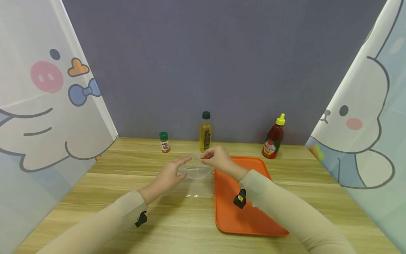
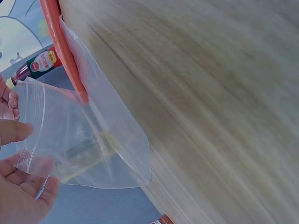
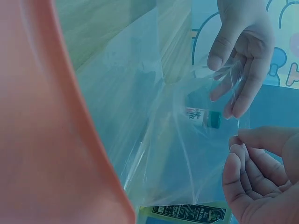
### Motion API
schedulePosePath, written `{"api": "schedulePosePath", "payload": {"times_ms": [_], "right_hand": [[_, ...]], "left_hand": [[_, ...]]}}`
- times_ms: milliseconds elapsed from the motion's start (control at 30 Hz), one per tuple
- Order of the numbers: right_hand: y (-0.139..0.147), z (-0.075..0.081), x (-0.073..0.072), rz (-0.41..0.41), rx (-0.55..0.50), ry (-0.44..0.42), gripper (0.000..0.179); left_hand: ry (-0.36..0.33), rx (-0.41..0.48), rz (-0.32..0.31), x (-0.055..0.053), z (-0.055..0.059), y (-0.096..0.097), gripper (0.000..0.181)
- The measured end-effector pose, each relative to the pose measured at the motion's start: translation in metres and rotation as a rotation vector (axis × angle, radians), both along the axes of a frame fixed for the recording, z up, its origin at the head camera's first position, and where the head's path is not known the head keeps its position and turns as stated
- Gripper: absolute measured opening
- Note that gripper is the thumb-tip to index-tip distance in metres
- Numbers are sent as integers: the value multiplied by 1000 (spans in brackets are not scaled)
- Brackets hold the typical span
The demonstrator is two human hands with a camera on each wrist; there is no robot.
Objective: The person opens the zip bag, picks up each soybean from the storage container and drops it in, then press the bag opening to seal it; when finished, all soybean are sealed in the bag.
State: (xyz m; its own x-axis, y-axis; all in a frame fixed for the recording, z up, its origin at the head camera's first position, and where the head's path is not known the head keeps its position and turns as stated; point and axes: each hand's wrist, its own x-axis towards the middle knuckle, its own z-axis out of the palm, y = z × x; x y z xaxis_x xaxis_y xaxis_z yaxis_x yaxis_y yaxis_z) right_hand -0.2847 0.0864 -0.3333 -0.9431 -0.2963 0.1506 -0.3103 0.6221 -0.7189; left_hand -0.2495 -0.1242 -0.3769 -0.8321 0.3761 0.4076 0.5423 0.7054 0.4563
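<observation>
A clear zip bag (image 1: 197,172) stands propped over the table, its mouth toward the hands and its lower part lying on the wood beside the orange tray (image 1: 241,215). My right hand (image 1: 219,159) pinches the bag's edge between thumb and fingertips, as the right wrist view shows close up. On the left side of the mouth is my left hand (image 1: 168,175), thumb spread apart from its fairly straight fingers, which touch the film. In the left wrist view the zip strip (image 2: 39,126) runs close to the thumb. Through the film no contents show.
Behind the hands stand a green-capped spice jar (image 1: 164,143), an oil bottle (image 1: 205,137) with a dark cap, and a red sauce bottle (image 1: 273,140) with a yellow nozzle. A grey panel (image 1: 203,67) closes off the back, and printed cloths hang at both sides.
</observation>
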Motion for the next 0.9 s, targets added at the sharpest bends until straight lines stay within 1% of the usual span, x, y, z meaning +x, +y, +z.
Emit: {"api": "schedulePosePath", "payload": {"times_ms": [100, 200, 267, 400, 500, 667, 900], "right_hand": [[2, -2, -2, -1, 2, 18, 5], [7, -3, -3, 2, -8, 14, 5], [11, -3, -3, 7, -30, -7, 6], [23, -3, -5, 27, -104, -52, 9], [35, -3, -7, 22, -147, -84, 13], [57, -4, -6, -14, -131, -111, 17], [84, -13, -5, -47, -107, -149, 14]], "left_hand": [[5, 0, -2, 0, 1, 0, 57], [6, 2, -5, 0, 1, 0, 57], [3, 3, -3, 0, 1, 0, 58], [-5, 8, 3, 0, 1, 0, 58], [-8, 6, 7, 0, 1, 1, 59], [-13, 7, 8, 0, 1, 1, 59], [-28, 3, 12, 2, 1, 0, 60]]}}
